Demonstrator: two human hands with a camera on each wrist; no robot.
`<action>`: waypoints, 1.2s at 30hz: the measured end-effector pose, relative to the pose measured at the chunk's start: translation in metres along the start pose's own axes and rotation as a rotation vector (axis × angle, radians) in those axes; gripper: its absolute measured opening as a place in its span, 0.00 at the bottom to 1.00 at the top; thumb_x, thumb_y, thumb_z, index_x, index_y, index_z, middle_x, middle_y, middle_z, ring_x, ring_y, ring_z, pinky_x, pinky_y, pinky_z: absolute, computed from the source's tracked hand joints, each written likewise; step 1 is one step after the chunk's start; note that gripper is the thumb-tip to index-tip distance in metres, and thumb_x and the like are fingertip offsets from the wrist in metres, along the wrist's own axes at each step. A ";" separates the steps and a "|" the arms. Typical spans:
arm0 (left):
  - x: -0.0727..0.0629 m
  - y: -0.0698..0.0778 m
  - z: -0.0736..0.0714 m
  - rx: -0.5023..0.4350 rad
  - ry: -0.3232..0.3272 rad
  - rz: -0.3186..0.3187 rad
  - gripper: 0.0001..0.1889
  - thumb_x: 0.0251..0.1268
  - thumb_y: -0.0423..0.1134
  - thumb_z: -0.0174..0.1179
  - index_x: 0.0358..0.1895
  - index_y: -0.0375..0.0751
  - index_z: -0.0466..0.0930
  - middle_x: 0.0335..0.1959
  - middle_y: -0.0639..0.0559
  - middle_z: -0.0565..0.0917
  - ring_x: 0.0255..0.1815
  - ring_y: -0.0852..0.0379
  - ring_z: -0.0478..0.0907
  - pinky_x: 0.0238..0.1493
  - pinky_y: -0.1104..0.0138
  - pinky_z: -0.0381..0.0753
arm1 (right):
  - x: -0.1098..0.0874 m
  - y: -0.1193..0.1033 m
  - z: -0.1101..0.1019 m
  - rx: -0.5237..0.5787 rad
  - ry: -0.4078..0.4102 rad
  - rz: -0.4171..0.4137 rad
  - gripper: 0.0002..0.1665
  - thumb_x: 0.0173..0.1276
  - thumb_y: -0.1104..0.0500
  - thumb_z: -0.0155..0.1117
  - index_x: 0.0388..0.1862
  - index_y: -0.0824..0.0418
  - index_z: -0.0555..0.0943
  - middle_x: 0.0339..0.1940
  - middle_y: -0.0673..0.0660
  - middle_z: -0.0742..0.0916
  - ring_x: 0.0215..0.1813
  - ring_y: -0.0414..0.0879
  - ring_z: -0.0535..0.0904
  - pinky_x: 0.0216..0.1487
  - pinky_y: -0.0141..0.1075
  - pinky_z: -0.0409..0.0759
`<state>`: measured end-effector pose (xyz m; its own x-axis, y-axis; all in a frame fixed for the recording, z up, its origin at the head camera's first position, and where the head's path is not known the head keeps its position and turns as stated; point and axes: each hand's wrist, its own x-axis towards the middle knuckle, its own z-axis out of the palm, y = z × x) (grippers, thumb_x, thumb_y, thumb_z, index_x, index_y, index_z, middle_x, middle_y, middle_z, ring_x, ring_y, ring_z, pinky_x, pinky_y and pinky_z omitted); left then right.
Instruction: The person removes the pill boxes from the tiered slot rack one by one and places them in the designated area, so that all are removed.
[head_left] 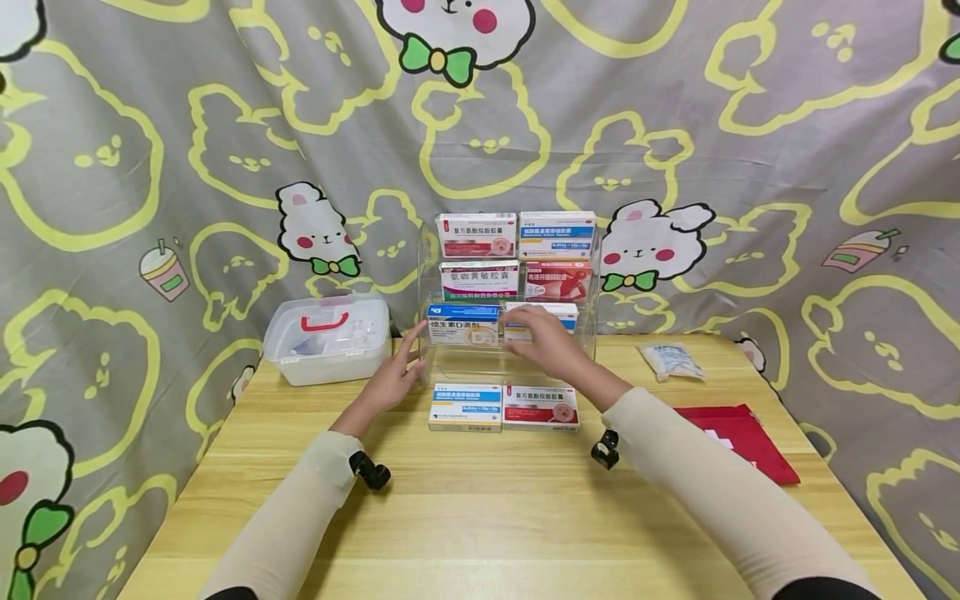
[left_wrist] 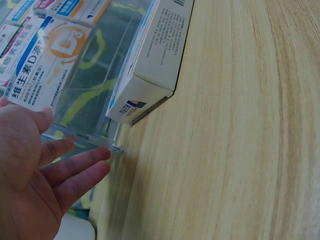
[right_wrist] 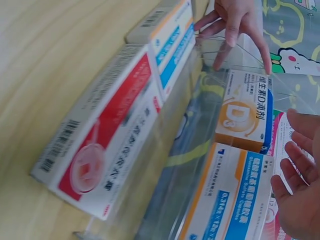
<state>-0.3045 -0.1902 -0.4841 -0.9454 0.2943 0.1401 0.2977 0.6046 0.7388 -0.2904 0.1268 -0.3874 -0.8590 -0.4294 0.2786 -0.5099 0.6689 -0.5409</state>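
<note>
A clear stepped display rack [head_left: 468, 364] holds medicine boxes in rows. My left hand [head_left: 390, 379] is at the rack's left side, fingers extended, with fingertips at its clear edge in the left wrist view. Close by on the third row stands the white, blue-topped vitamin D drops box [head_left: 462, 331]. Beside it is a white, blue and orange capsule box [right_wrist: 230, 195]. My right hand [head_left: 553, 343] is at that box's upper edge, fingers loosely bent and not closed around it. The two upper rows hold a red-and-white box [head_left: 477, 235], a blue-and-white box [head_left: 557, 236], a pink-and-green box [head_left: 480, 279] and a red box [head_left: 558, 281].
A blue-and-white box [head_left: 465, 408] and a red-and-white box [head_left: 541, 408] stand side by side at the rack's front. Left is a lidded clear container [head_left: 330, 358] with a red handle. A small plastic packet [head_left: 672, 361] and a red pouch [head_left: 765, 454] lie right.
</note>
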 end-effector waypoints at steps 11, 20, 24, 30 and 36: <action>0.000 -0.001 0.000 0.005 0.006 0.001 0.43 0.83 0.36 0.51 0.80 0.86 0.38 0.74 0.29 0.70 0.70 0.35 0.75 0.40 0.55 0.89 | 0.031 -0.009 -0.002 0.005 0.039 -0.005 0.26 0.69 0.58 0.74 0.65 0.60 0.82 0.65 0.59 0.83 0.70 0.57 0.76 0.72 0.54 0.71; 0.000 -0.001 0.000 0.007 0.007 0.005 0.43 0.83 0.36 0.51 0.80 0.85 0.38 0.73 0.28 0.70 0.69 0.35 0.75 0.41 0.55 0.88 | 0.044 -0.001 0.009 0.035 0.037 0.099 0.26 0.72 0.56 0.71 0.67 0.56 0.81 0.70 0.57 0.80 0.73 0.56 0.72 0.74 0.53 0.69; 0.000 -0.001 0.000 -0.002 0.004 -0.001 0.43 0.83 0.35 0.51 0.80 0.86 0.38 0.73 0.28 0.70 0.70 0.35 0.74 0.42 0.54 0.89 | 0.046 0.002 0.015 0.024 0.042 0.122 0.26 0.71 0.55 0.72 0.67 0.54 0.81 0.71 0.56 0.80 0.75 0.56 0.70 0.75 0.54 0.68; 0.000 -0.002 0.001 -0.004 0.004 0.003 0.43 0.83 0.35 0.51 0.80 0.84 0.38 0.73 0.29 0.70 0.70 0.35 0.75 0.42 0.54 0.89 | 0.048 0.005 0.022 -0.022 0.050 0.151 0.26 0.70 0.55 0.73 0.67 0.52 0.81 0.71 0.55 0.80 0.73 0.56 0.71 0.73 0.54 0.69; 0.001 -0.002 0.001 -0.006 -0.001 0.004 0.43 0.83 0.35 0.51 0.81 0.84 0.38 0.74 0.29 0.68 0.71 0.35 0.74 0.42 0.54 0.89 | 0.051 0.002 0.026 -0.079 0.054 0.176 0.28 0.70 0.54 0.73 0.68 0.51 0.81 0.71 0.54 0.80 0.74 0.55 0.70 0.77 0.54 0.62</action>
<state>-0.3055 -0.1906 -0.4862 -0.9443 0.2969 0.1424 0.3002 0.5988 0.7425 -0.3343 0.0906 -0.3950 -0.9354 -0.2700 0.2282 -0.3517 0.7774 -0.5215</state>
